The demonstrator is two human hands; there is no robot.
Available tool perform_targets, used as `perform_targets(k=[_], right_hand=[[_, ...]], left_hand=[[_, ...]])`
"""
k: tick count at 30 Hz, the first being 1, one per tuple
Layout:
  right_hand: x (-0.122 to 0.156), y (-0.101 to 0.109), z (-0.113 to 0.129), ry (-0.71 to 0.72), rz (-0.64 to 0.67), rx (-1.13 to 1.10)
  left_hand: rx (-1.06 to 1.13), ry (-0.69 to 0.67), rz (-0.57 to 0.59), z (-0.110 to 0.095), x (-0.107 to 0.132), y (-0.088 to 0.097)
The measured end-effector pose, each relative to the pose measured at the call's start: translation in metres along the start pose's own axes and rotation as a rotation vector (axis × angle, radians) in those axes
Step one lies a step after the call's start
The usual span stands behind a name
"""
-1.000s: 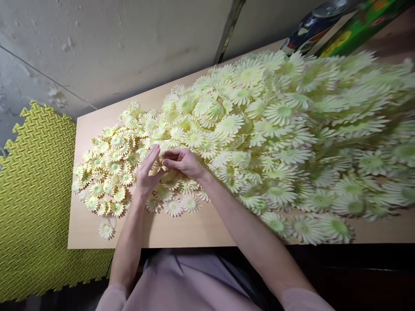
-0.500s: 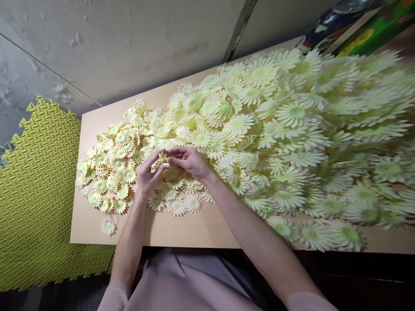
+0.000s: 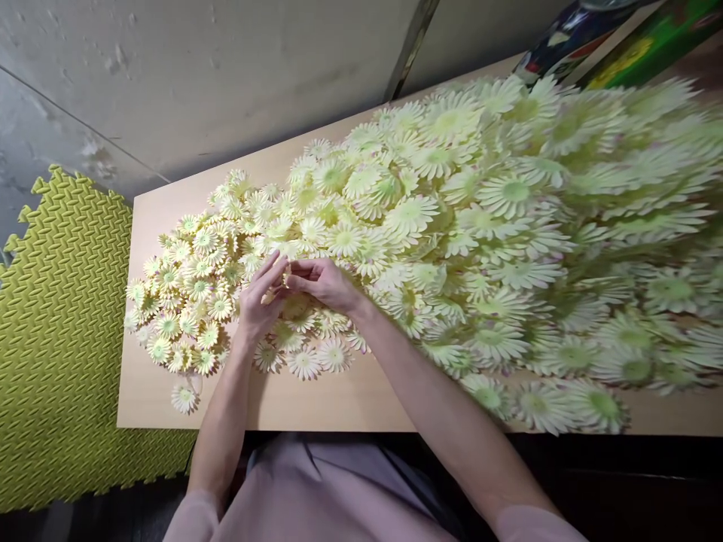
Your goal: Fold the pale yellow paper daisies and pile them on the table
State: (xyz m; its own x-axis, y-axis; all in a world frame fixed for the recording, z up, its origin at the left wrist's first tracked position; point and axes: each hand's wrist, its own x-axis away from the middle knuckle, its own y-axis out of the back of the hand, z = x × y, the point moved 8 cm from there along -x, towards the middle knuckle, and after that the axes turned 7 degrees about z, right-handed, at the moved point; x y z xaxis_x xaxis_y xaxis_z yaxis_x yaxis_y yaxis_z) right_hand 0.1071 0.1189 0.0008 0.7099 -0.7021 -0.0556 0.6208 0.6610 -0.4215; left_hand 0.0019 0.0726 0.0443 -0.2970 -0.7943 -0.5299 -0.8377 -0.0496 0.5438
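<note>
My left hand (image 3: 261, 299) and my right hand (image 3: 330, 286) meet over the middle of a heap of pale yellow-green artificial flower heads. Between their fingertips is a small flower head (image 3: 286, 275), mostly hidden by the fingers. The right thumb and fingers pinch it from the right, while the left fingers close on it from the left. Smaller flower heads (image 3: 199, 288) with yellowish petals lie heaped left of my hands. Just below my hands, several loose flower heads (image 3: 305, 363) rest near the front of the table.
Larger flower heads (image 3: 514, 192) are piled across the right of the wooden table (image 3: 333, 403). A dark can (image 3: 565, 41) and a green package (image 3: 655, 49) stand at the back right. Yellow foam mats (image 3: 62, 339) are on the left, and a wall (image 3: 226, 68) runs behind.
The left fingers have straightened and point more upward, covering more of the small flower head. The right hand has barely moved. The view has shifted slightly.
</note>
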Motion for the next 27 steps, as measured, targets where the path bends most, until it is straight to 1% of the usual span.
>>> perform_targets(k=[4, 6, 8, 11, 15, 18, 21, 24, 27], right_hand=[[-0.002, 0.011, 0.001, 0.048, -0.109, -0.061], [-0.002, 0.015, 0.001, 0.069, -0.155, -0.05], [-0.002, 0.018, -0.002, 0.066, -0.177, -0.03], [-0.001, 0.017, -0.005, 0.048, -0.161, 0.008], [0.0, 0.008, -0.003, -0.01, -0.114, 0.096], [0.002, 0.002, 0.001, -0.062, -0.074, 0.157], [0.003, -0.002, 0.002, -0.083, -0.034, 0.19], [0.002, 0.001, 0.0, -0.073, -0.037, 0.146], [0.001, 0.008, -0.004, -0.031, -0.078, 0.039]], left_hand=[[0.136, 0.071, -0.046, 0.014, 0.003, 0.007], [0.202, 0.113, -0.049, 0.022, 0.005, 0.006], [0.229, 0.118, -0.042, 0.024, 0.007, 0.004], [0.219, 0.126, -0.031, 0.022, 0.007, 0.002], [0.191, 0.167, -0.065, 0.019, 0.009, 0.004], [0.139, 0.129, -0.079, 0.015, 0.01, 0.006], [0.073, 0.07, -0.013, 0.01, 0.008, 0.0], [0.019, 0.038, 0.047, 0.006, 0.004, -0.005], [0.044, 0.035, 0.041, 0.006, 0.002, -0.002]])
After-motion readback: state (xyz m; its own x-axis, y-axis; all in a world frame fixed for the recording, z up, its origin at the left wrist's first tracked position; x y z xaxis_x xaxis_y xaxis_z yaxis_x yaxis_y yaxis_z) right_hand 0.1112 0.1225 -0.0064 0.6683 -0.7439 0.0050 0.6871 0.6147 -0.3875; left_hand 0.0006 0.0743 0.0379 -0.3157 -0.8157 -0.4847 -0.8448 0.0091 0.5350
